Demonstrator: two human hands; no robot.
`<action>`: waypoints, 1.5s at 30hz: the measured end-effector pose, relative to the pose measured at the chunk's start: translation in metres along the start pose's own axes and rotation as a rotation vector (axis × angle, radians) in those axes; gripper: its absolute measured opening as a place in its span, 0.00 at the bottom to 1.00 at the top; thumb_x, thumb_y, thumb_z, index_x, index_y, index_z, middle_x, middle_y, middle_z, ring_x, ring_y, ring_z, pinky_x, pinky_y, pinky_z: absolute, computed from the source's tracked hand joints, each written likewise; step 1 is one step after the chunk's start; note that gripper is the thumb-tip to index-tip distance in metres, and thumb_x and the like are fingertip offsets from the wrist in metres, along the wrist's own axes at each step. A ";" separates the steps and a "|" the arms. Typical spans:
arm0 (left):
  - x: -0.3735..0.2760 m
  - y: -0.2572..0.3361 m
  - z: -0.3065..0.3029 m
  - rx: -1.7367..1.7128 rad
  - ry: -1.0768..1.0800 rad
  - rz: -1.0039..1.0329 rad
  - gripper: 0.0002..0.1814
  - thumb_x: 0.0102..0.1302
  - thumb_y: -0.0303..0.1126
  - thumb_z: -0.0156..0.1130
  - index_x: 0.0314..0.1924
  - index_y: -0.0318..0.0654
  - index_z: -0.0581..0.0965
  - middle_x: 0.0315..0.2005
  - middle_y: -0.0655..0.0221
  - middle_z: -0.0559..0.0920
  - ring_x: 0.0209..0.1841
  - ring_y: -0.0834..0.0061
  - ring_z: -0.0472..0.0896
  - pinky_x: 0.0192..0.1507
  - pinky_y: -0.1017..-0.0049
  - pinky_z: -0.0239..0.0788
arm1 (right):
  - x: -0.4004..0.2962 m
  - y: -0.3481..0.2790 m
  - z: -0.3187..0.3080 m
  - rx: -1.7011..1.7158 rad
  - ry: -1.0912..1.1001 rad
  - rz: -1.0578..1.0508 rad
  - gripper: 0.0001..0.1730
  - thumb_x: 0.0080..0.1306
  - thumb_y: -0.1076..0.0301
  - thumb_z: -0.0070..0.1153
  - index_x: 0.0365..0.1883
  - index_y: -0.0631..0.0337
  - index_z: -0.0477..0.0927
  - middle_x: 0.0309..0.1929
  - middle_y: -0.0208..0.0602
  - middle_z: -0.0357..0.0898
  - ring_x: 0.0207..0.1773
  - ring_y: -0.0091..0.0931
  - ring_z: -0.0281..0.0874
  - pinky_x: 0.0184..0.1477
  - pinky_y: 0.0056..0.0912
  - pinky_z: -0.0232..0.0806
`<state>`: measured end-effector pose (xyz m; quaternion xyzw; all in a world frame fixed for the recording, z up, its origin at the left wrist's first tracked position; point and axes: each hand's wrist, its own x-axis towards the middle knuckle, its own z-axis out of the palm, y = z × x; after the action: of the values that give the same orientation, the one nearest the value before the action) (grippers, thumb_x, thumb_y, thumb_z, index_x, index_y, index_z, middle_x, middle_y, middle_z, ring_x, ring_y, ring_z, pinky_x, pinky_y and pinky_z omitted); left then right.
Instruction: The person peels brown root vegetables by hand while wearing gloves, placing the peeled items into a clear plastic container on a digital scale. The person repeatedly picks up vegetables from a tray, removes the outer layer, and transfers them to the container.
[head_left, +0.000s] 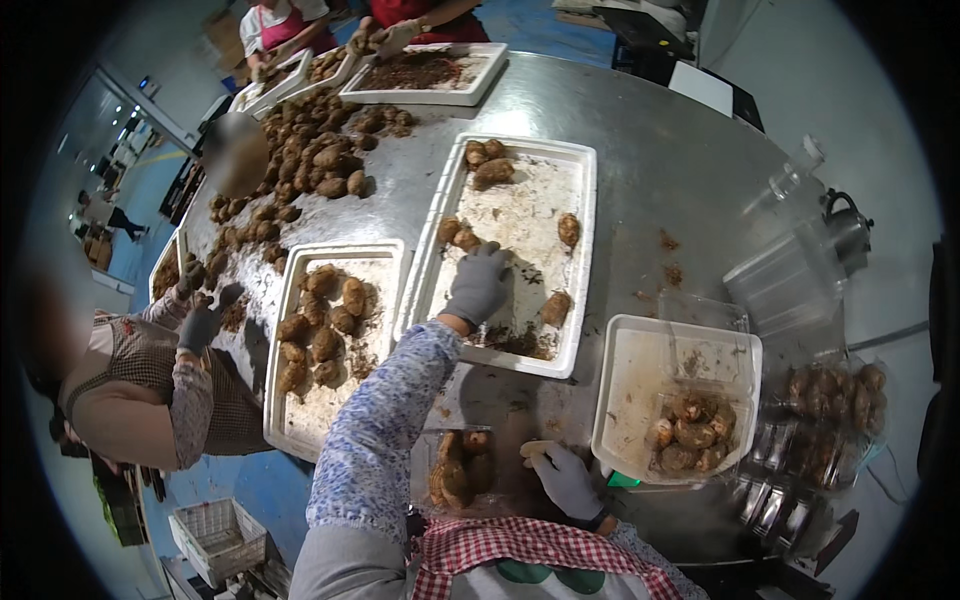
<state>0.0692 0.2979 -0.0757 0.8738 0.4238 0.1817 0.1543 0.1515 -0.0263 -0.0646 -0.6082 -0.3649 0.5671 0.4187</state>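
My left hand, in a grey glove, reaches over a long white foam tray. Its fingertips are at a brown taro-like corm; the palm side is hidden. More corms, such as one near the right wall, lie in this tray among loose dirt. My right hand, gloved too, rests low over the metal table, with a pale beige tip at its fingers; whether that is an object or soiled glove is unclear. Left of it stands a clear plastic box of corms.
Another foam tray with corms stands left, a corm heap beyond. At right, a white tray bears a filled clear box, near stacked clear boxes. A co-worker's gloved hand is at the left; other people work at the far end.
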 end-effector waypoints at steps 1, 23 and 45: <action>0.000 0.002 -0.002 -0.001 0.028 0.007 0.18 0.60 0.33 0.63 0.52 0.42 0.78 0.44 0.54 0.79 0.48 0.51 0.76 0.51 0.60 0.70 | -0.001 0.001 -0.001 -0.021 0.006 -0.027 0.11 0.72 0.69 0.48 0.46 0.67 0.78 0.41 0.42 0.82 0.43 0.28 0.81 0.47 0.28 0.71; 0.089 0.048 0.000 -0.160 -0.294 -0.238 0.33 0.63 0.59 0.59 0.45 0.29 0.79 0.31 0.53 0.84 0.34 0.60 0.83 0.40 0.66 0.73 | 0.011 -0.004 -0.005 -0.156 0.039 -0.026 0.12 0.70 0.66 0.51 0.42 0.65 0.81 0.40 0.42 0.83 0.44 0.29 0.80 0.48 0.29 0.70; -0.123 0.077 -0.049 -2.006 -0.555 -0.802 0.26 0.75 0.52 0.43 0.56 0.38 0.73 0.43 0.54 0.82 0.26 0.74 0.80 0.25 0.76 0.74 | -0.004 -0.032 0.003 0.188 0.216 -0.273 0.10 0.72 0.75 0.48 0.48 0.66 0.77 0.33 0.33 0.79 0.33 0.19 0.75 0.37 0.23 0.69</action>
<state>0.0291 0.1598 -0.0223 0.1634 0.2873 0.1774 0.9270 0.1492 -0.0174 -0.0335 -0.5685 -0.3424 0.4682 0.5834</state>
